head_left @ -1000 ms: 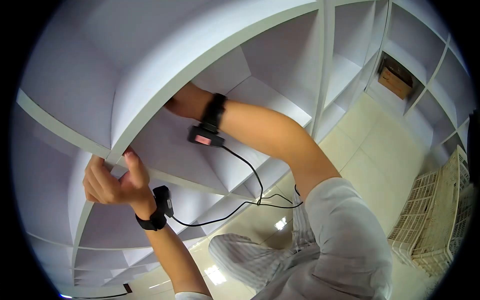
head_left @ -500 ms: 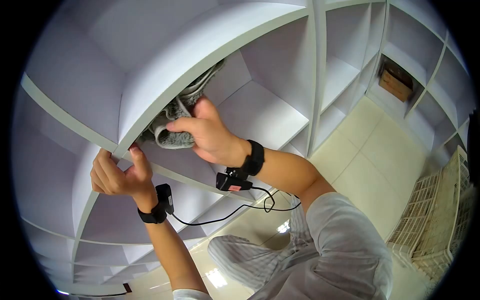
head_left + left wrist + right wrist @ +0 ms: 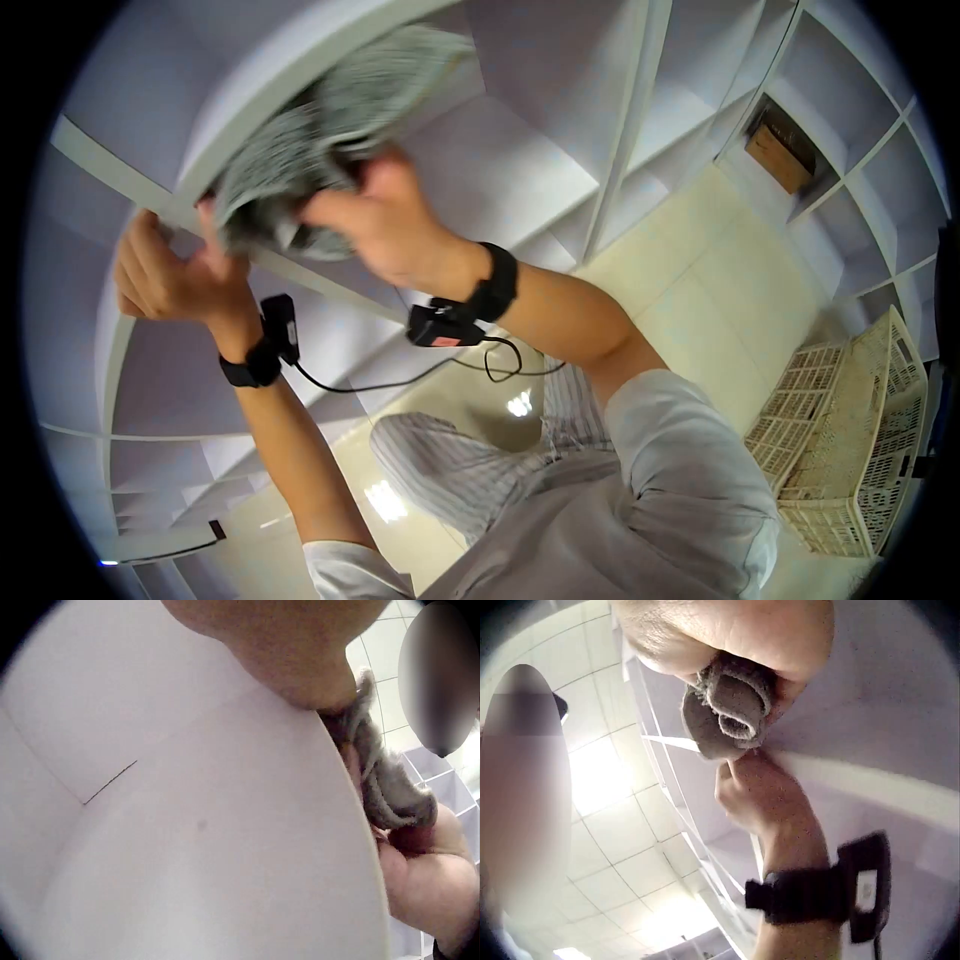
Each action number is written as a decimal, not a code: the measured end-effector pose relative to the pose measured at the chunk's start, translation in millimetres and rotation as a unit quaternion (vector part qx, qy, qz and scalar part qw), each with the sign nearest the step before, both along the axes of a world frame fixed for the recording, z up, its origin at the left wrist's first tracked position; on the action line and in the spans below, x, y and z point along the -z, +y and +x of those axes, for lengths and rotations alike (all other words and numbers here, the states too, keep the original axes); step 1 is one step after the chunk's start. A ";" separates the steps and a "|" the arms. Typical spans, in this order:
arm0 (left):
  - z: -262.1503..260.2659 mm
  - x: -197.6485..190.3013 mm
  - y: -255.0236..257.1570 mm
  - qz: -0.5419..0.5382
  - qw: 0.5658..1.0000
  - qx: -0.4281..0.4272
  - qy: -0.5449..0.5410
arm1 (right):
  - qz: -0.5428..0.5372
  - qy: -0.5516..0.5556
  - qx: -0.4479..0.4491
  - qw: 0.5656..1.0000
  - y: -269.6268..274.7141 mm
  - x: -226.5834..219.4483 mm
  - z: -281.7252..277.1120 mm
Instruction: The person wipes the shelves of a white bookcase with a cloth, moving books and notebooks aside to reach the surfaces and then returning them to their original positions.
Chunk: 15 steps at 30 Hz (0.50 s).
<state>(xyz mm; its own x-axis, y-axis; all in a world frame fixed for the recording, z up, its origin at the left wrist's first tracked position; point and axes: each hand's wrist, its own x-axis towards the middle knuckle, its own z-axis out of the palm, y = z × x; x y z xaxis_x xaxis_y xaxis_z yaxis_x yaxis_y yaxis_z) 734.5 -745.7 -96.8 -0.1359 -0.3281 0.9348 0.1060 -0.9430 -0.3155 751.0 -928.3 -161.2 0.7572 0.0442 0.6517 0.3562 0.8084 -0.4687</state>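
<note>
A grey fuzzy cloth (image 3: 380, 85) hangs bunched at the front of a white shelf compartment, partly hidden behind the curved shelf edge. My right hand (image 3: 395, 225) grips its lower folds between thumb and fingers; in the right wrist view the cloth (image 3: 731, 712) shows rolled folds under that hand (image 3: 735, 634). My left hand (image 3: 180, 275) has its fingers curled round a shelf divider's edge, with the thumb beside the cloth. In the left wrist view, the cloth (image 3: 397, 791) lies between the left hand (image 3: 300, 652) and the right hand (image 3: 431, 889).
White shelving (image 3: 510, 165) surrounds both hands, its edges close to them. A brown box (image 3: 780, 158) sits in a far compartment at the upper right. Cream plastic crates (image 3: 850, 440) stand on the tiled floor (image 3: 700, 290) at the right. Black cables run from both wrist cameras.
My right hand came out from behind the shelf edge with the cloth, and more of the cloth now shows. The left hand stays on the divider while the head view has shifted.
</note>
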 end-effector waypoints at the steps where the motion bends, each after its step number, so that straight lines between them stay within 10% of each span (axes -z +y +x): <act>1: 1.6 2.3 8.6 -0.012 1.000 -0.008 0.017 | -0.030 -0.004 0.013 0.999 12.8 0.9 -5.1; 4: -3.1 -1.9 18.4 -0.009 0.997 -0.031 0.071 | -0.113 -0.022 0.025 0.993 14.9 8.9 3.6; 7: 1.7 -4.2 26.8 0.044 0.996 -0.055 0.046 | -0.271 -0.187 0.234 0.915 6.0 32.5 24.7; 15: -15.0 38.5 28.2 0.027 0.992 0.011 0.120 | -0.662 -0.097 0.159 0.726 -29.2 158.8 0.9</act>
